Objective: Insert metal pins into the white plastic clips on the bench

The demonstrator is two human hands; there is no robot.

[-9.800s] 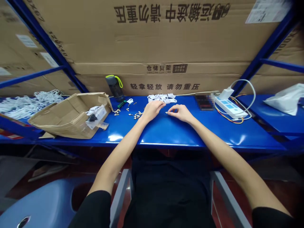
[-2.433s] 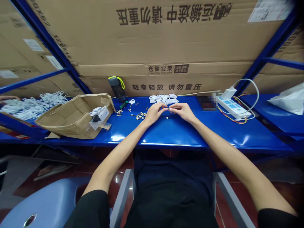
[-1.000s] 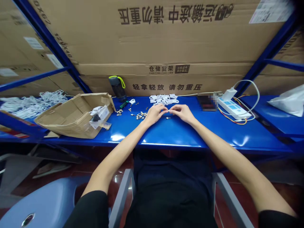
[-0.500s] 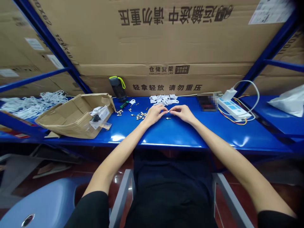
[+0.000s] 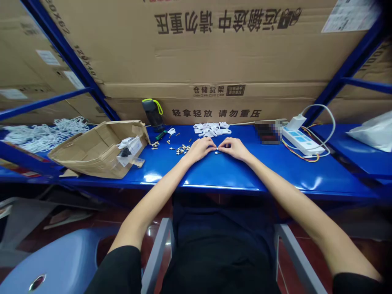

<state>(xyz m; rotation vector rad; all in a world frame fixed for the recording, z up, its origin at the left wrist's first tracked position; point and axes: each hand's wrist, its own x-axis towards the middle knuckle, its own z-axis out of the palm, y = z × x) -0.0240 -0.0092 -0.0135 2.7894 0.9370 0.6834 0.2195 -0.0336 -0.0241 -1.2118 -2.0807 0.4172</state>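
Large brown corrugated cardboard cartons (image 5: 214,53) printed with dark characters stand behind the glossy blue metal surface (image 5: 220,171), framed by blue steel shelf uprights (image 5: 65,61). At the left on the surface lies an opened, flattened brown cardboard box (image 5: 92,149) with white and black small parts spilling from its mouth; beyond it, a heap of white cord loops (image 5: 43,132). At the right sit a white power strip with blue sockets (image 5: 298,139) and its looped white cable. A dark grey water bottle with a yellow-green strap (image 5: 152,114) stands at the rear, just left of centre. A cluster of white plastic clips (image 5: 211,128) lies at the rear, just beyond the hands. Loose small brass-coloured screws (image 5: 180,149) are scattered just left of the left hand. The left hand (image 5: 199,148) and the right hand (image 5: 234,148) rest low on the surface, fingertips pinched and meeting over a tiny pale screw-like fastener (image 5: 217,151), which sits between them at the surface; too small to tell which hand grips it.
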